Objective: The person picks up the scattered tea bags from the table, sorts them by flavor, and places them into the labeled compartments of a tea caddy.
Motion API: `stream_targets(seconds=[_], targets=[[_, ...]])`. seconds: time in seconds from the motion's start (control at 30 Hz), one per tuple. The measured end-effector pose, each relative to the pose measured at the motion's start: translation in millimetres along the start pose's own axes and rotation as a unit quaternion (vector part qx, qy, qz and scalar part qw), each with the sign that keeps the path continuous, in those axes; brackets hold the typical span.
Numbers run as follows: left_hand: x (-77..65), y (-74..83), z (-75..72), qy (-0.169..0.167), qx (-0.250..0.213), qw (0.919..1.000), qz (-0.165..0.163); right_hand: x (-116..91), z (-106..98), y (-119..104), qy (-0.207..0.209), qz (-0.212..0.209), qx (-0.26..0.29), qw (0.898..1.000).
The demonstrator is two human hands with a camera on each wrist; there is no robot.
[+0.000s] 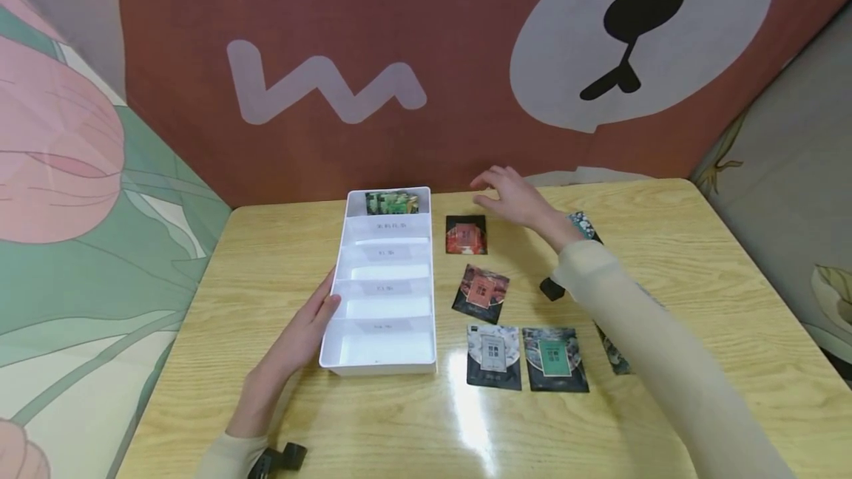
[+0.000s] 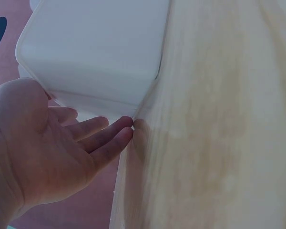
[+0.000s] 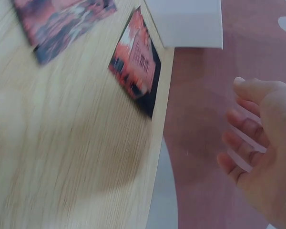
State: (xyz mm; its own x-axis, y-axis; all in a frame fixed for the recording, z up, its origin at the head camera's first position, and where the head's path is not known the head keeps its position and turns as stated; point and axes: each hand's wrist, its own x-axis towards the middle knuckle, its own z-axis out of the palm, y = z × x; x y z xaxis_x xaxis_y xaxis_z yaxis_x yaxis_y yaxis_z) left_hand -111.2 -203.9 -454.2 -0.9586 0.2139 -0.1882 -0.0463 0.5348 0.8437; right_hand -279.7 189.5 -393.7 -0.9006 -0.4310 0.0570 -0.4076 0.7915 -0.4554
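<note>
My left hand (image 1: 309, 327) holds the left side of a long white divided box (image 1: 434, 301), thumb at the rim. In the left wrist view its fingers (image 2: 105, 143) reach along the box's lower side, close to the tabletop. Green packets (image 1: 393, 202) stand in the box's rear compartment; printed labels mark the dividers. My right hand (image 1: 512, 196) is raised near the table's back edge, holding nothing, with fingers loosely bent. Closest to it lies a red-label tea packet (image 1: 466, 235). A second red-label packet (image 1: 481, 294) lies tilted nearer me.
A grey-label packet (image 1: 493, 358) and a green-label packet (image 1: 555, 359) lie side by side right of the box. More packets (image 1: 615, 353) are partly hidden beneath my right forearm. A printed cloth (image 1: 452, 146) rises behind the wooden table (image 1: 266, 242).
</note>
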Motion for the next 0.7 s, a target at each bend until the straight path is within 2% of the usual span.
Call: stream_targets(seconds=[0.27,0.5,0.7], targets=[[-1.5,-0.3,-0.7,-0.001,0.006,1.0,-0.002,-27,-7,26,0.004,0.005,-0.012,1.0],[-0.9,-1.0,-0.7,-0.005,0.005,0.9999,0.008,-49,-18,54,-0.021,0.036,-0.026,0.999],[-0.4,-0.2,-0.5,-0.004,0.001,0.9999,0.014,-65,-26,78,-0.035,0.026,-0.026,0.999]])
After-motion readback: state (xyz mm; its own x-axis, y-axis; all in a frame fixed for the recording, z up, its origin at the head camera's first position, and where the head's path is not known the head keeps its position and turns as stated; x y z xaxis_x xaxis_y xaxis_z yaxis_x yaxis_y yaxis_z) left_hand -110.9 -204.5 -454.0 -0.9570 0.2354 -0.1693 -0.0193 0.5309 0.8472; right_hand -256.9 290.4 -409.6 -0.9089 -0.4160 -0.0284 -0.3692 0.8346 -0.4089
